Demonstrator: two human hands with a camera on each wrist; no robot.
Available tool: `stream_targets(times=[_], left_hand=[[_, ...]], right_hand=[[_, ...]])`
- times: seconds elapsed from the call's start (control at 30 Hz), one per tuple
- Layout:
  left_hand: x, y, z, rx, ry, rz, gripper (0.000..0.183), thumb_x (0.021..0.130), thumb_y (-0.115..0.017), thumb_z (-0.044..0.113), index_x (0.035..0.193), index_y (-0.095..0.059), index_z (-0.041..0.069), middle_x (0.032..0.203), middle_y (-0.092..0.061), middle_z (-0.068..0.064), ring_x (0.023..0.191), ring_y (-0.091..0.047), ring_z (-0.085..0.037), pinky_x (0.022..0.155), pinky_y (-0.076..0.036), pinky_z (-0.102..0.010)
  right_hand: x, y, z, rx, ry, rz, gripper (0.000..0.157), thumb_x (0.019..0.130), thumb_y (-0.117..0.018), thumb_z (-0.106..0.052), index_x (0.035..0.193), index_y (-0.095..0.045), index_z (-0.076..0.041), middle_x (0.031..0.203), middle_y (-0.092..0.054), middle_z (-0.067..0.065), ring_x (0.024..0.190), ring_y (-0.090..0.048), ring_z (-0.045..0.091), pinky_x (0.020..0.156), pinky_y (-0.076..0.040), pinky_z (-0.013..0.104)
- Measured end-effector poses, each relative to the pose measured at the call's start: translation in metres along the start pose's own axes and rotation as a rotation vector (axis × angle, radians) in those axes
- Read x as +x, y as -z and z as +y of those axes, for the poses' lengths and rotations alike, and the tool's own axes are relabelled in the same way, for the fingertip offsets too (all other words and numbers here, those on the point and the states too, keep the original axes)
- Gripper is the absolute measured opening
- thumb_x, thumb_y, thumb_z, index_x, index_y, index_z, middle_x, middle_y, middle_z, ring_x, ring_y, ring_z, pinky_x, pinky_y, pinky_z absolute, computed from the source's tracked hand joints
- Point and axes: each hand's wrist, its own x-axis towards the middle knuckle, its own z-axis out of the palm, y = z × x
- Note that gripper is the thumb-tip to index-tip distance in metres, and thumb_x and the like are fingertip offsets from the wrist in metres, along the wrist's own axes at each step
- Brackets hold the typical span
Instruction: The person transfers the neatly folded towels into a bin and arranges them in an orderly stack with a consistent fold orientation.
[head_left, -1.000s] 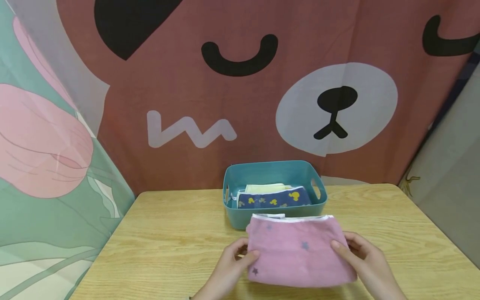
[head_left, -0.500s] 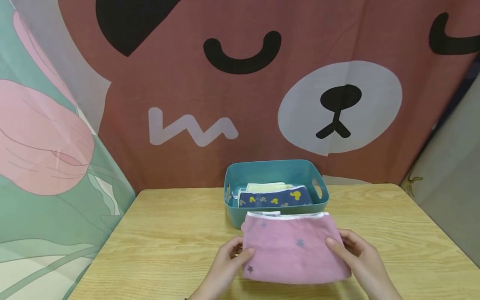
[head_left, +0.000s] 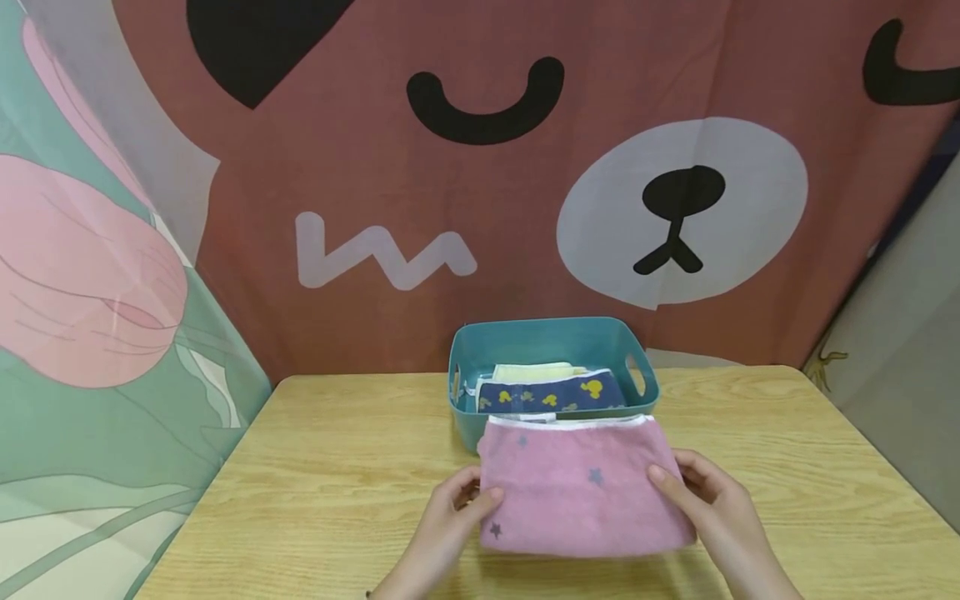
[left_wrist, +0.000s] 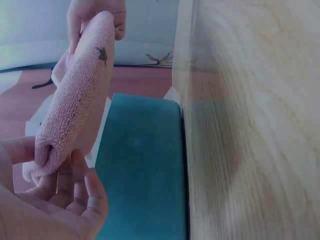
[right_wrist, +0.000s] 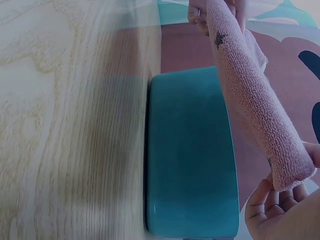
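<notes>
A folded pink towel point(head_left: 577, 492) with small grey stars and a white edge is held up between my two hands, above the table and just in front of the teal basket point(head_left: 468, 429). My left hand point(head_left: 453, 508) pinches its left end, thumb on the near face and fingers behind. At the opposite end, my right hand point(head_left: 716, 504) grips it the same way. Both wrist views show the towel's thick terry fold point(left_wrist: 75, 95) clear of the tabletop. Inside the basket lie a navy cloth point(head_left: 540, 396) with yellow figures and a pale yellow cloth point(head_left: 532, 372).
The basket stands on a light wooden table point(head_left: 337, 467) near its back edge. Behind it hangs a reddish-brown curtain point(head_left: 360, 167) with a bear face. A green floral curtain point(head_left: 90, 433) hangs at the left, and a greyish one point(head_left: 907, 333) at the right.
Both hands have carried the pink towel slightly left and up in the head view, toward the basket. It now overlaps the basket's front rim. Their hold looks the same.
</notes>
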Motion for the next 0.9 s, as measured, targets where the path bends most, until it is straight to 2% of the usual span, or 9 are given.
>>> stream_targets(times=[0.47, 0.7, 0.9], left_hand=[[0.011, 0.006, 0.003, 0.008, -0.023, 0.019, 0.033, 0.096, -0.064, 0.017, 0.121, -0.062, -0.005, 0.108, -0.063, -0.009, 0.097, -0.057, -0.018, 0.085, -0.049, -0.028], [0.021, 0.008, 0.004, -0.005, -0.041, 0.029, 0.034, 0.097, -0.064, 0.016, 0.122, -0.061, -0.007, 0.106, -0.063, -0.009, 0.096, -0.058, -0.017, 0.084, -0.05, -0.027], [0.029, 0.01, 0.005, -0.018, -0.038, 0.024, 0.034, 0.097, -0.063, 0.015, 0.123, -0.06, -0.007, 0.103, -0.062, -0.008, 0.093, -0.057, -0.017, 0.081, -0.05, -0.027]], right_hand=[[0.008, -0.003, -0.009, 0.033, 0.089, 0.035, 0.051, 0.094, -0.067, -0.041, 0.129, -0.06, -0.005, 0.105, -0.067, -0.005, 0.092, -0.059, 0.007, 0.076, -0.052, 0.026], [0.015, -0.004, -0.014, 0.06, 0.142, 0.046, 0.047, 0.095, -0.068, -0.034, 0.127, -0.061, -0.002, 0.099, -0.068, -0.008, 0.088, -0.06, 0.006, 0.073, -0.052, 0.025], [0.021, -0.002, -0.018, 0.011, 0.188, 0.065, 0.046, 0.095, -0.068, -0.033, 0.126, -0.061, 0.001, 0.1, -0.067, -0.007, 0.088, -0.06, 0.003, 0.073, -0.052, 0.023]])
